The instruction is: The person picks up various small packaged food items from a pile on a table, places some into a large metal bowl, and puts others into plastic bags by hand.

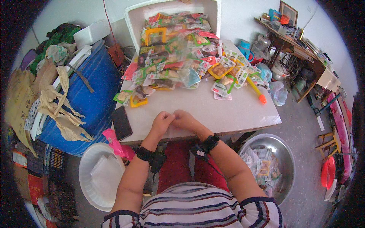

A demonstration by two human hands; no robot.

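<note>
My left hand (161,123) and my right hand (185,120) meet over the near edge of a pale table (239,111), their fingertips touching. The fingers of both are curled in, and whether something thin is pinched between them is too unclear to tell. Beyond them, a heap of small sealed food packets (171,74) spills from a white foam box (218,20) lying with its mouth towards me. A green-edged packet (123,97) and a yellow-edged one (139,102) lie nearest my left hand. A dark smartphone (122,123) rests at the table's left edge.
At my left, a white plastic basin (84,176) holds clear plastic bags (107,173); a pink bag (114,142) hangs by it. Right of my legs, a metal basin (290,162) contains packets (263,168). A blue barrel (99,82) flanks the table. A yellow tube (253,87) crosses the packets' right side.
</note>
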